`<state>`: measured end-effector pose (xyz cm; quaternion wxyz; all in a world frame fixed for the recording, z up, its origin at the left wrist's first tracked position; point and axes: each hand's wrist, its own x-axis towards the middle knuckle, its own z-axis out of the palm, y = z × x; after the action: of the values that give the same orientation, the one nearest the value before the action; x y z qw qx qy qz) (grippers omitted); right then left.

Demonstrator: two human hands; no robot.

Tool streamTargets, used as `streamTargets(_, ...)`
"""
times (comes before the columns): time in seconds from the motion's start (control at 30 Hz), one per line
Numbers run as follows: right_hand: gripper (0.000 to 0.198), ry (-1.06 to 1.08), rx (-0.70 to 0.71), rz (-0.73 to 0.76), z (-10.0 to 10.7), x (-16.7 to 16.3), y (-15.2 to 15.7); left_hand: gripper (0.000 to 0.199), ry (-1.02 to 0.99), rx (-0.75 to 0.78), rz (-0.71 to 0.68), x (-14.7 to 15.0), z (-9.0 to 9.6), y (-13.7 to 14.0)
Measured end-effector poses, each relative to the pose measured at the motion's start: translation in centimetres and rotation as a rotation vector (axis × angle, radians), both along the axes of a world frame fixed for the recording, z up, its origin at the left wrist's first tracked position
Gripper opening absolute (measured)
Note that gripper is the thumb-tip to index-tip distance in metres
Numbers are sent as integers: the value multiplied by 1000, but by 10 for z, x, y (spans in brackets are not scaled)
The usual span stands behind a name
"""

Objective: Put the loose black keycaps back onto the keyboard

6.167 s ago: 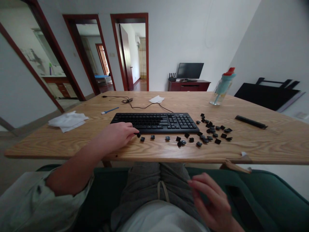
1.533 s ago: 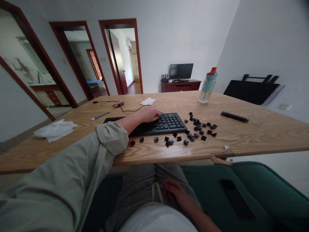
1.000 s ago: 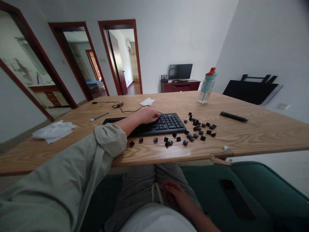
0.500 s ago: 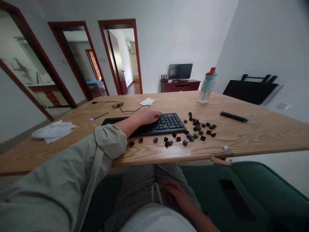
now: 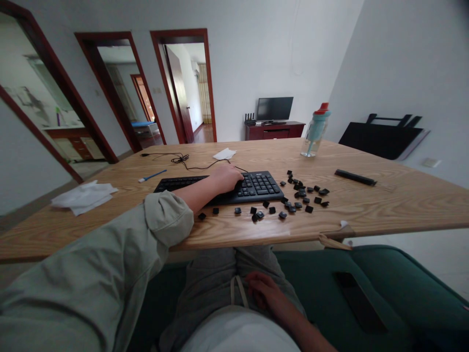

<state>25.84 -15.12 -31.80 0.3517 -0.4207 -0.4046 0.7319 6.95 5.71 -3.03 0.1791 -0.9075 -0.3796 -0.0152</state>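
Observation:
A black keyboard (image 5: 234, 196) lies on the wooden table in front of me. My left hand (image 5: 226, 179) is over its middle, fingers curled down at the keys just left of the number pad. Whatever those fingertips pinch, if anything, is hidden behind the hand. Many loose black keycaps (image 5: 292, 209) are scattered to the right of the keyboard and along its near side. In my lap rests my right hand (image 5: 262, 289), its fingers loosely bent and somewhat apart, holding nothing that I can see.
A blue brush (image 5: 153, 176) and white tissues (image 5: 85, 196) lie on the left. Behind the keyboard are its cable (image 5: 179, 159) and another tissue (image 5: 224, 154). A water bottle (image 5: 315, 131) stands at the back right, near a long black strip (image 5: 355, 177). A phone (image 5: 357, 299) is on the green seat.
My left hand has turned slightly over the same keys, hiding its fingertips more. The view has shifted a little; my right hand has stayed in my lap.

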Motion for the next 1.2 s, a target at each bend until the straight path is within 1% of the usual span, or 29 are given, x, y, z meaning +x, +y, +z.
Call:
streamTargets(0.1,31,-14,2,2,0,0,-1,31,73,40,38,2,0,-6)
streamTargets(0.2,31,-17,25,14,0,0,-1,35,72,28,43,2,2,-4)
streamTargets(0.33,38,-42,1,0,0,-1,-1,42,-10,-42,71,-1,13,6)
streamTargets(0.43,37,-49,-12,-5,0,0,-1,50,-100,-50,60,-2,20,11)
streamTargets(0.5,33,-38,0,-1,2,0,0,52,-94,-58,52,-2,19,13)
streamTargets(0.57,31,-23,12,-2,4,0,-1,51,-52,-78,51,-2,14,14)
streamTargets(0.67,30,-10,23,10,6,-1,-1,49,-31,-108,32,-3,6,15)
streamTargets(0.73,30,-6,12,6,5,-1,-1,49,-29,-128,34,-3,5,14)
streamTargets(0.8,32,-6,-5,-7,4,-1,-1,50,-12,-144,54,-4,9,11)
streamTargets(0.9,33,-9,-16,-23,2,0,-1,54,-60,-154,67,-7,24,4)
streamTargets(1.0,35,-1,-23,-31,2,1,0,50,-271,-149,26,-12,45,-15)
streamTargets(1.07,35,8,-28,-35,2,1,0,42,-471,-183,-10,-15,56,-43)
streamTargets(1.13,33,13,-22,-26,1,0,0,39,-696,-316,-66,-16,63,-86)
streamTargets(1.2,34,-22,23,-12,-1,0,0,42,-870,-552,-193,-18,63,-138)
